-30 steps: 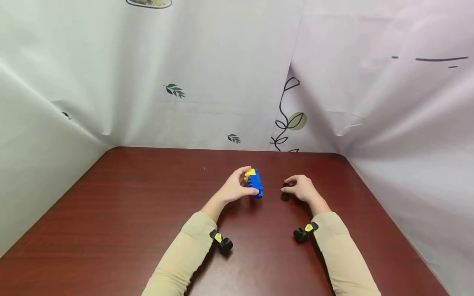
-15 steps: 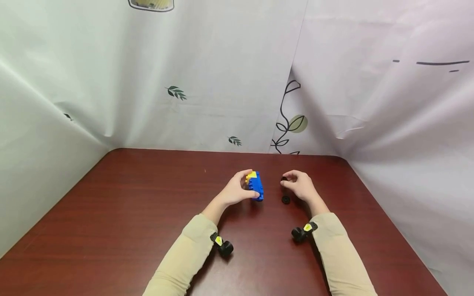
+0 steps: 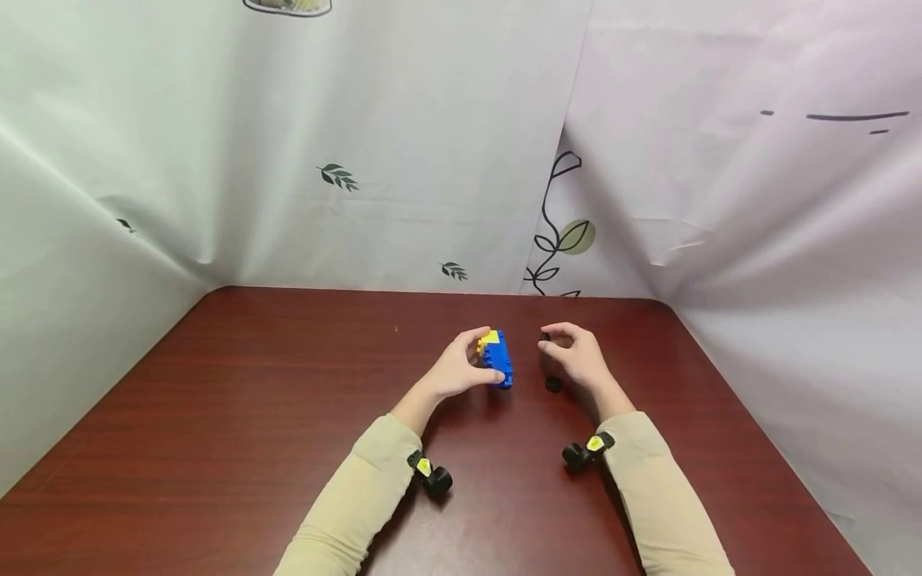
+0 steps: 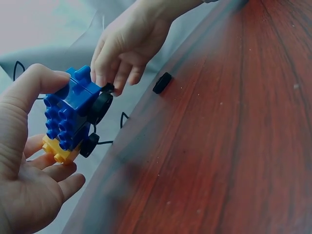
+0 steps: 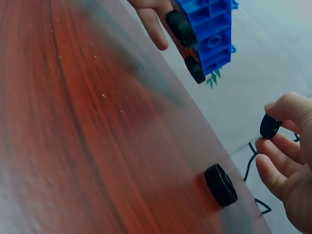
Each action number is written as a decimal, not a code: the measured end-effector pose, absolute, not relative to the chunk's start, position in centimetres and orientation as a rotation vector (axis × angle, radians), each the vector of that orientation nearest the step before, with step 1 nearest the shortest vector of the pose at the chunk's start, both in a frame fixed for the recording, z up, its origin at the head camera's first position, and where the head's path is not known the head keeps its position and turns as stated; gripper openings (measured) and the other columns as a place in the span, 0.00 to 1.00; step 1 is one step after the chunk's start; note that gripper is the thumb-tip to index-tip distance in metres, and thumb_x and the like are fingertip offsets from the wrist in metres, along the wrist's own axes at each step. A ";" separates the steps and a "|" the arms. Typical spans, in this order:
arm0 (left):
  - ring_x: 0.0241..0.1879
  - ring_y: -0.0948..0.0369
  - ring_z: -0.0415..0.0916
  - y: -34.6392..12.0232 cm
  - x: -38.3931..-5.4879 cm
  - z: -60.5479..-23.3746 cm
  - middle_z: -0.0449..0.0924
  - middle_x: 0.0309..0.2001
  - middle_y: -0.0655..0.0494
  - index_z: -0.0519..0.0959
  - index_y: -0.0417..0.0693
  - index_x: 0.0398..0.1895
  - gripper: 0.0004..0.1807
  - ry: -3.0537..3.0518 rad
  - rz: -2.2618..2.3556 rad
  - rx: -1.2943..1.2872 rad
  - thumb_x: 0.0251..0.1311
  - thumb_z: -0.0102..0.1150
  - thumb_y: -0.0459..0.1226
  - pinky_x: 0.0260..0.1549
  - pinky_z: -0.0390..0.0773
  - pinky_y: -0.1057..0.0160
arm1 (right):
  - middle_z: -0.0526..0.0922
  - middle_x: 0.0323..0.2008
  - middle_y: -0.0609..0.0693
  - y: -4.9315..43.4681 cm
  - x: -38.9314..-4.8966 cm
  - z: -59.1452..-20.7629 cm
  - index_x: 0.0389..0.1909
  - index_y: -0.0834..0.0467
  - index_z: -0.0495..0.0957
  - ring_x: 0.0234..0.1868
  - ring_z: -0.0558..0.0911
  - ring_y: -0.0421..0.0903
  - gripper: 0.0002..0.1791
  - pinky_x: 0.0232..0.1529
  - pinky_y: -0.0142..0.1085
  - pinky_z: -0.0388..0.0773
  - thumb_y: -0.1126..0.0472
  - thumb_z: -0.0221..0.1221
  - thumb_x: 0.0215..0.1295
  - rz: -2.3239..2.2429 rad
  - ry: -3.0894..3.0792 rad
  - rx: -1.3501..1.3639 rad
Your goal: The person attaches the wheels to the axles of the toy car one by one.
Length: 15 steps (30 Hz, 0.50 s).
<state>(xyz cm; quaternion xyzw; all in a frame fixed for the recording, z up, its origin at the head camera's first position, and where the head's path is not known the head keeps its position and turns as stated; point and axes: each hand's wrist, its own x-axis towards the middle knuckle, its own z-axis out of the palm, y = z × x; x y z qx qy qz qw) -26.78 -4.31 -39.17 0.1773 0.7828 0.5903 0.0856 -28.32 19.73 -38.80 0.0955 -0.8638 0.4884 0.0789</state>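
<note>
My left hand (image 3: 455, 370) grips a toy car of blue and yellow building bricks (image 3: 497, 360), thumb on one end and fingers on the yellow end. The right wrist view shows the car's ribbed blue underside (image 5: 214, 44), with two black wheels on one side and none on the other. To the right, my right hand (image 3: 582, 360) pinches a small black wheel (image 5: 270, 126) between thumb and fingers, off the table. Another black wheel (image 5: 221, 185) lies on the table just below that hand.
The brown wooden table (image 3: 252, 416) stretches around both hands. White cloth printed with leaves (image 3: 403, 160) hangs behind the table and along both sides. A small black camera is strapped to each wrist.
The right hand has lifted one wheel off the table and moved it up and left toward the car. The other wheel stays on the table. My left hand barely moves.
</note>
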 end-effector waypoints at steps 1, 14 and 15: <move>0.67 0.50 0.63 -4.3 -26.8 -39.2 0.62 0.68 0.45 0.56 0.43 0.71 0.47 2.333 1.759 0.530 0.47 0.70 0.36 0.65 0.64 0.51 | 0.82 0.43 0.62 19.6 -28.2 -38.8 0.52 0.65 0.77 0.37 0.81 0.46 0.19 0.36 0.31 0.77 0.62 0.62 0.60 1.484 -2.576 0.283; 0.66 0.50 0.64 -4.2 -26.9 -39.5 0.62 0.68 0.45 0.55 0.45 0.71 0.47 2.376 1.697 0.568 0.48 0.70 0.39 0.63 0.67 0.51 | 0.81 0.45 0.59 18.4 -27.8 -38.3 0.46 0.61 0.74 0.38 0.82 0.39 0.17 0.38 0.27 0.78 0.59 0.65 0.58 1.613 -2.507 0.258; 0.66 0.49 0.64 -4.2 -26.9 -39.4 0.61 0.68 0.45 0.55 0.45 0.71 0.47 2.380 1.692 0.572 0.48 0.70 0.39 0.63 0.67 0.51 | 0.82 0.45 0.59 18.3 -27.8 -38.3 0.45 0.61 0.75 0.38 0.82 0.39 0.17 0.38 0.27 0.78 0.59 0.65 0.58 1.616 -2.498 0.260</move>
